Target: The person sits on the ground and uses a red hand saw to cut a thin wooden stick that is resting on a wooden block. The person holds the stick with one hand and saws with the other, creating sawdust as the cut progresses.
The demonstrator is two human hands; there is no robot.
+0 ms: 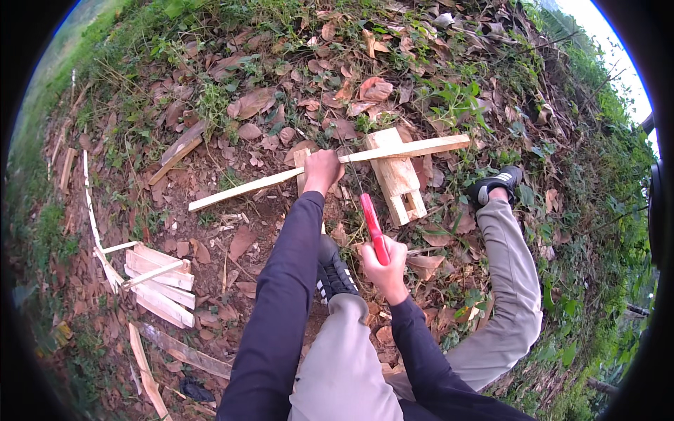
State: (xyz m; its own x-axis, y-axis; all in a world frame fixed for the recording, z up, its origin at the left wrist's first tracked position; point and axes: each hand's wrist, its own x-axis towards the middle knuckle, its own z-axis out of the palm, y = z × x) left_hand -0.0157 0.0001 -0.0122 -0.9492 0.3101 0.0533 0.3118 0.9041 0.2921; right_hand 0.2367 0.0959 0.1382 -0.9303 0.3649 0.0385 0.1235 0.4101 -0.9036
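Observation:
A long, pale wooden strip [249, 189] lies slantwise in front of me, resting across a thick notched wooden block [394, 175] on the right. My left hand [323, 170] is closed around the strip near its middle, above another small piece of wood [301, 156] partly hidden under it. In a closed fist my right hand [385, 266] holds a saw by its red handle [372, 223]. The saw's thin blade, seen almost edge-on, meets the strip just right of my left hand. How deep the blade sits in the wood cannot be made out.
A stack of cut wooden pieces [163, 284] lies at the left, with loose boards [186, 354] below it. One short plank [177, 156] rests farther off. My shoes [497, 186] stand on a leaf-strewn slope with green plants; the right one is beyond the block.

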